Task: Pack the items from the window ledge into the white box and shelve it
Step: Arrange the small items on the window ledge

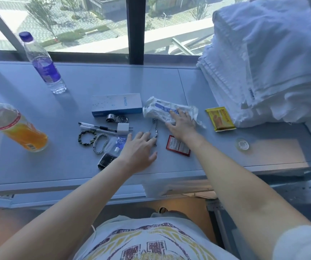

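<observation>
Fingers: both spread flat | left hand [138,150] on necklace [155,129] | right hand [181,122] on packet [162,109]

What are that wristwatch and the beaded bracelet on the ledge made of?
The wristwatch looks like polished metal: its link band glints silver. The beaded bracelet seems to be stone or glass, with dark green, faintly glossy round beads; which one is unclear.

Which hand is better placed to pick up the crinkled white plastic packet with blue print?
The right hand. Its straight fingers already rest on the crinkled white plastic packet with blue print. The left hand lies nearer the person, by the silver chain.
</observation>
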`<state>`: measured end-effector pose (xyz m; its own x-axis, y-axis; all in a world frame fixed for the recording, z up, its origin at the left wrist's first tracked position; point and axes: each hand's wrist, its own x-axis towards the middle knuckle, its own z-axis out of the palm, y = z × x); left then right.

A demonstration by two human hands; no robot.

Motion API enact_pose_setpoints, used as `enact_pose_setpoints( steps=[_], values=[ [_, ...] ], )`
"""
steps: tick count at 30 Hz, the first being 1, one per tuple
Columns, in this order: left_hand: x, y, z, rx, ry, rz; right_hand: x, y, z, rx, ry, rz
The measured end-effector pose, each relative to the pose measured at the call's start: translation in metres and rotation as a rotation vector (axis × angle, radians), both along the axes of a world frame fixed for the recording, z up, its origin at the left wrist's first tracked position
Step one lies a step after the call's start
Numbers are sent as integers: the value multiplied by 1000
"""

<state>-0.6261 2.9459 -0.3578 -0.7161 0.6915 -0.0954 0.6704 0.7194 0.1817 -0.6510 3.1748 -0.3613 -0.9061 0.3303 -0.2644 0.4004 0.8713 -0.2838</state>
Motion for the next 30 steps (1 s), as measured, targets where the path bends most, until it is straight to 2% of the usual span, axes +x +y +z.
enact_pose_setpoints(
  steps=[7,11,15,19,23,30],
  values=[
    [-3,6,10,49,-12,27,-35,3,15,17,6,71],
    [-5,14,13,62,-4,20,-26,20,16,11,160,56],
    [-9,29,16,56,-15,-2,8,69,11,137,295,-97],
    [-13,55,19,62,-7,-49,45,122,8,167,219,-298],
    [-13,81,22,71,-2,-115,70,133,2,158,149,-263],
    [-21,90,17,51,14,-160,80,87,-4,44,234,-118]
  ],
)
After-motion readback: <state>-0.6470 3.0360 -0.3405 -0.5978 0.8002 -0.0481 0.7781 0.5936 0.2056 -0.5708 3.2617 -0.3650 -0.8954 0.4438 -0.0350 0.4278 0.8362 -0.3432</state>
